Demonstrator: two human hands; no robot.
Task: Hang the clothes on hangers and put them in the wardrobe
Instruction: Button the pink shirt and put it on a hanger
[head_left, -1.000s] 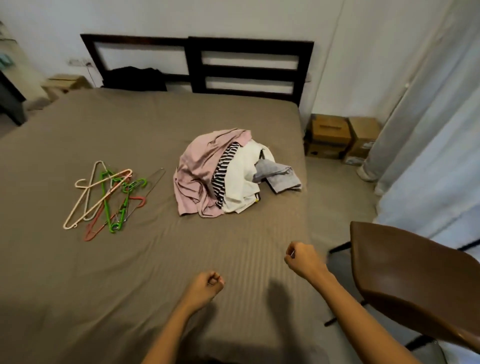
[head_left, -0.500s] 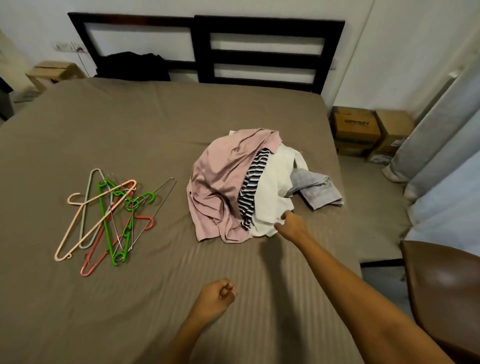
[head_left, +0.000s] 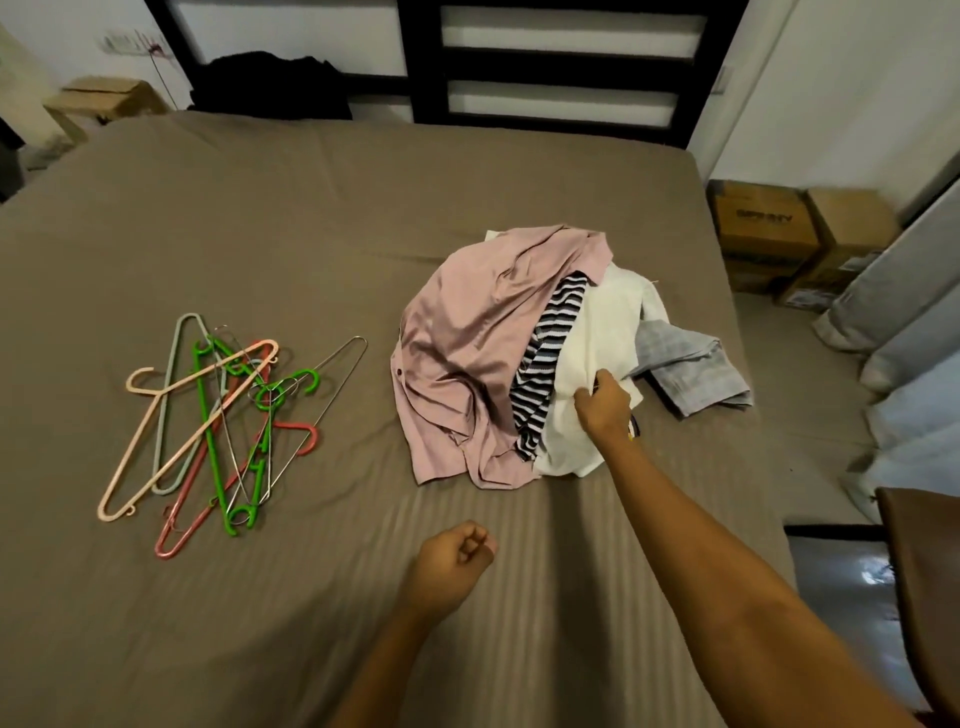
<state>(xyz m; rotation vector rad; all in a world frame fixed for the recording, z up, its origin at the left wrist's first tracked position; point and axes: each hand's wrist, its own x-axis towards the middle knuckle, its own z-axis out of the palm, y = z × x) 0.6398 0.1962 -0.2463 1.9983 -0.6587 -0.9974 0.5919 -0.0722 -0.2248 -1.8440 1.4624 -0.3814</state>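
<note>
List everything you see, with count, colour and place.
bed: one, brown, fills view
headboard: one, black, far end
hangers: several, mixed colours, left on bed
pink shirt: one, pile's left
striped garment: one, black-white, pile's middle
white garment: one, pile's right
grey garment: one, beside pile, right
black cloth: one, by headboard
cardboard boxes: two, brown, floor right
curtain: one, pale, right edge
chair: one, brown, lower right
left hand: one, fisted, empty
right hand: one, grip on white garment

a brown-sheeted bed (head_left: 260, 208) stood against a white wall (head_left: 831, 78) with a dark slatted headboard (head_left: 421, 62); cardboard boxes (head_left: 800, 234) and pale curtains (head_left: 909, 291) stood to its right.
</note>
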